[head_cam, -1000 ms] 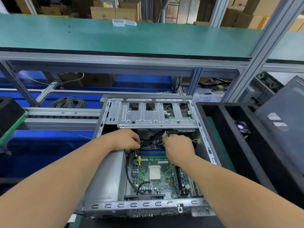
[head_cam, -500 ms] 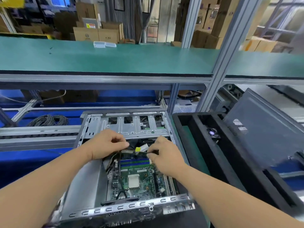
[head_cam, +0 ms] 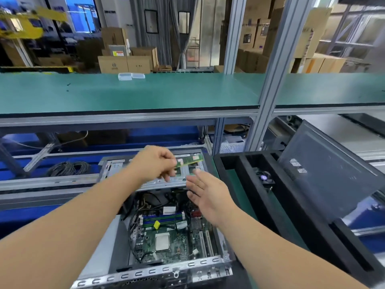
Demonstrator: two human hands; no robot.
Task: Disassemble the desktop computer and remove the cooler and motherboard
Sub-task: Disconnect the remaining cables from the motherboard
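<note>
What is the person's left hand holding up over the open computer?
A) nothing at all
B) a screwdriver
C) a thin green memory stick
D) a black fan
C: the left hand pinches one end of a thin green memory stick above the computer case, while the right hand is open with nothing in it.

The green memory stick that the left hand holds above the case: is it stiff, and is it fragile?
The memory stick probably stays stiff: held by one end in the left hand, it juts out straight. It looks thin and light. Being a bare board, it is likely fragile.
</note>
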